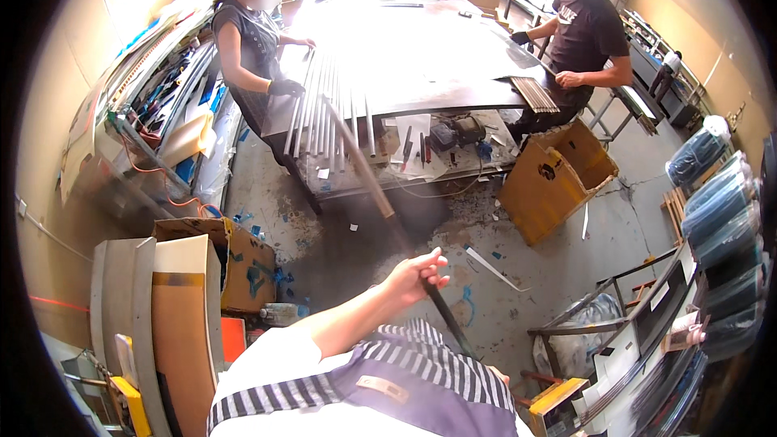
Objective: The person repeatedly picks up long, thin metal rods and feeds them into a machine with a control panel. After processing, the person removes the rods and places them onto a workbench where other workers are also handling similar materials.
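My left hand (414, 277) is closed around a long pole (364, 166), with the fingers curled over it. The pole is brownish grey toward its far end and dark below my hand. It slants up and to the left, its far end over the near edge of the worktable (441, 95) beside several thin metal tubes (324, 109). The pole's lower end passes out of sight by my striped apron (413, 340). Only a small part of my right hand (502, 375) shows past the apron, close to that lower end; its fingers are hidden.
Across the table, one person (251, 40) touches the tubes at left; another (587, 40) handles strips (534, 95) at right. An open cardboard box (534, 186) stands before the table, another (247, 267) at left. Racks (623, 316) and wrapped rolls (724, 218) line the right.
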The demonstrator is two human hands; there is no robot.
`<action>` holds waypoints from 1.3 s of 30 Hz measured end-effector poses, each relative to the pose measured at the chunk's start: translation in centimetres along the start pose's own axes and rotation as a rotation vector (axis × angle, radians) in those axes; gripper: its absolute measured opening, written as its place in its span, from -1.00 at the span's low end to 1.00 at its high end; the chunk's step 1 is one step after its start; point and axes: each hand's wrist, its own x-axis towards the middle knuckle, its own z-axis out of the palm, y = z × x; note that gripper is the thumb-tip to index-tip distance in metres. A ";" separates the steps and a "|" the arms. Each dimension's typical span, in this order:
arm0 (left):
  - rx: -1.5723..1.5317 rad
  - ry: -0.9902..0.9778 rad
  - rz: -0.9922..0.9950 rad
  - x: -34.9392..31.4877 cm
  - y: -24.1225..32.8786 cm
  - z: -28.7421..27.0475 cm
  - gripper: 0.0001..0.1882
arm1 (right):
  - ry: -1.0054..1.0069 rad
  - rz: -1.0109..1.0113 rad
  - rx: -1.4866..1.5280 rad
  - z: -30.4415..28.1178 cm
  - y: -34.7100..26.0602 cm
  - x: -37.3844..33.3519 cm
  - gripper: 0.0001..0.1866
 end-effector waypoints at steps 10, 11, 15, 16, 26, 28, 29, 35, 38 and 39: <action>0.237 0.121 0.046 15.0 15.0 -6.3 -0.14 | -0.040 -0.156 0.191 10.3 -15.5 8.8 -0.79; 0.372 0.191 0.094 14.5 16.5 -6.3 -0.05 | -0.064 -0.118 0.241 12.0 -14.9 10.9 -0.78; 0.548 0.072 -0.037 10.4 20.6 -13.4 -0.18 | -0.116 -0.059 0.131 15.7 -21.5 16.0 -0.66; 0.506 0.089 -0.079 8.7 21.3 -14.8 -0.31 | -0.123 -0.072 0.121 16.6 -21.7 17.6 -0.64; 0.294 0.422 0.158 -0.2 24.3 -24.4 -0.62 | -0.314 -0.207 0.275 31.3 -31.9 41.0 -0.88; 0.301 0.427 0.192 0.4 25.1 -22.4 -0.61 | -0.384 -0.304 0.272 33.2 -36.3 44.9 -0.67; 0.318 0.415 0.208 0.9 25.5 -21.4 -0.61 | -0.287 -0.440 0.292 34.3 -37.3 46.5 -0.33; 0.460 0.578 0.304 2.6 24.4 -19.9 -0.61 | -0.364 -0.566 -0.053 31.2 -44.4 43.6 -0.48; 0.635 0.748 0.320 4.1 20.4 -24.6 -0.59 | -0.703 -0.541 -0.264 27.6 -39.7 45.1 -0.54; 0.682 0.809 0.320 4.1 18.0 -27.3 -0.57 | -0.830 -0.502 -0.359 26.0 -38.3 45.8 -0.54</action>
